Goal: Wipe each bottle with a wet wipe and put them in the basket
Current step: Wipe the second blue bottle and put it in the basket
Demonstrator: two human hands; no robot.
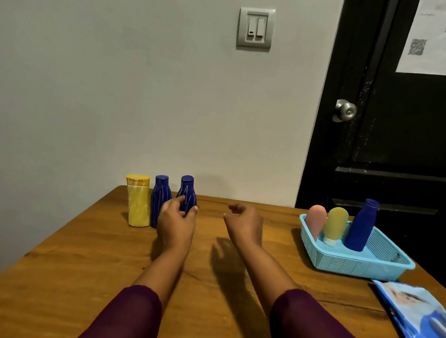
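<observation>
Three bottles stand in a row at the table's far edge: a yellow bottle (138, 201), a dark blue bottle (159, 196) and a second dark blue bottle (187, 191). My left hand (177, 222) grips the lower body of that second blue bottle, thumb and fingers curled round it. To its right my right hand (244, 223) hovers above the table with loosely curled fingers and holds nothing. A light blue basket (354, 263) at the right holds a pink tube (316, 220), a yellow tube (335, 225) and a blue bottle (362, 225).
A blue wet wipe pack (416, 316) lies at the table's near right corner, just in front of the basket. The wooden table (80, 259) meets a grey wall at the back. A black door with a metal knob (345, 111) stands behind the basket.
</observation>
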